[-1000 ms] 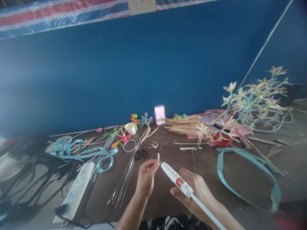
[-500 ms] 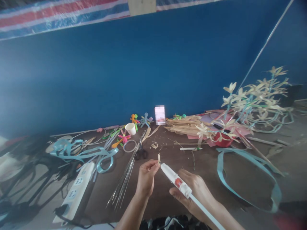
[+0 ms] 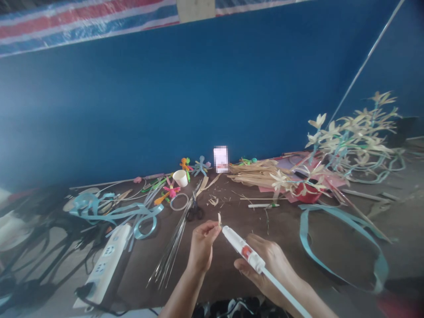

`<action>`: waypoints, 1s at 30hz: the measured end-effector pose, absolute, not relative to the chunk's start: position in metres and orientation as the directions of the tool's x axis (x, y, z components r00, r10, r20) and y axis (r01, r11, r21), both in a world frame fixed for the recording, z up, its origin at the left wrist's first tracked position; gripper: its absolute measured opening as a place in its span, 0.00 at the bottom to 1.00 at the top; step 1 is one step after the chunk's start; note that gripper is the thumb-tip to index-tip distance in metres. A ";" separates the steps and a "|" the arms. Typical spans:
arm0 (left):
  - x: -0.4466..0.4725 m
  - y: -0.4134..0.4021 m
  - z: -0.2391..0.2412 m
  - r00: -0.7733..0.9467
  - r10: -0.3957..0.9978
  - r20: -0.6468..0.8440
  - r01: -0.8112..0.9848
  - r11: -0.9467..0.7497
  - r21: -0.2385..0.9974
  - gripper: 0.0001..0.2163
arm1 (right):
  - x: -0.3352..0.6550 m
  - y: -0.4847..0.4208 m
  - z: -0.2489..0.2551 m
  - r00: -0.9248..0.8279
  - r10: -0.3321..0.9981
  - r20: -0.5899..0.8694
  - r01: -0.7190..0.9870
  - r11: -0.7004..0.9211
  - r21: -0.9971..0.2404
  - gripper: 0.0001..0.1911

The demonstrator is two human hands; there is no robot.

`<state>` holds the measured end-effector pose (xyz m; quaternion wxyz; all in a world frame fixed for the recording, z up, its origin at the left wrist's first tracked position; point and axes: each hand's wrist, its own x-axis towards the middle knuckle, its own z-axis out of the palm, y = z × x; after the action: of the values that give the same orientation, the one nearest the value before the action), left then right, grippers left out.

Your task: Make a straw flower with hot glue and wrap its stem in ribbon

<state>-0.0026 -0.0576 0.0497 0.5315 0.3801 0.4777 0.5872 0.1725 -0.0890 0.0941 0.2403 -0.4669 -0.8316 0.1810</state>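
Note:
Between thumb and fingers my left hand (image 3: 204, 242) pinches a small pale husk-like piece (image 3: 219, 218), its tip pointing up. My right hand (image 3: 270, 260) is wrapped round a white glue gun (image 3: 243, 248) with a red patch and a long white glue stick out of its rear. The gun's nozzle points up and left, right beside the fingertips of my left hand; whether it touches the piece I cannot tell. Black-handled scissors (image 3: 194, 211) lie beyond my left hand, next to a bundle of thin metal wires (image 3: 174, 247).
A power strip (image 3: 105, 265) and light-blue ribbon (image 3: 115, 213) are at left. A white cup (image 3: 180, 178) stands near small colourful figures. Dried husks (image 3: 253, 174) lie at the back. Husk flowers (image 3: 356, 132) rise at right, behind a ribbon loop (image 3: 304, 234) and a white pen (image 3: 264, 206).

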 end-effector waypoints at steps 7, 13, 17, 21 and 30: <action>-0.003 -0.058 0.044 -0.162 0.984 -0.078 -0.249 0.036 0.968 0.04 | 0.173 -0.090 0.094 -0.452 0.871 0.190 0.696 0.478 -0.535 0.19; -0.004 -0.058 0.046 -0.154 0.985 -0.078 -0.245 0.039 0.969 0.05 | 0.174 -0.090 0.095 -0.453 0.869 0.196 0.694 0.483 -0.534 0.19; -0.004 -0.057 0.046 -0.150 0.985 -0.083 -0.249 0.044 0.968 0.05 | 0.174 -0.089 0.095 -0.443 0.876 0.192 0.692 0.471 -0.547 0.19; -0.004 -0.056 0.047 -0.140 0.987 -0.082 -0.265 0.042 0.963 0.04 | 0.173 -0.090 0.095 -0.440 0.872 0.215 0.677 0.480 -0.559 0.19; -0.002 -0.056 0.050 -0.155 0.982 -0.105 -0.320 0.051 0.946 0.04 | 0.174 -0.089 0.092 -0.440 0.873 0.212 0.673 0.477 -0.565 0.19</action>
<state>-0.0022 -0.0561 0.0498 0.5483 0.3494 0.4741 0.5937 0.1740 -0.0887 0.0920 0.2446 -0.4692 -0.8237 0.2036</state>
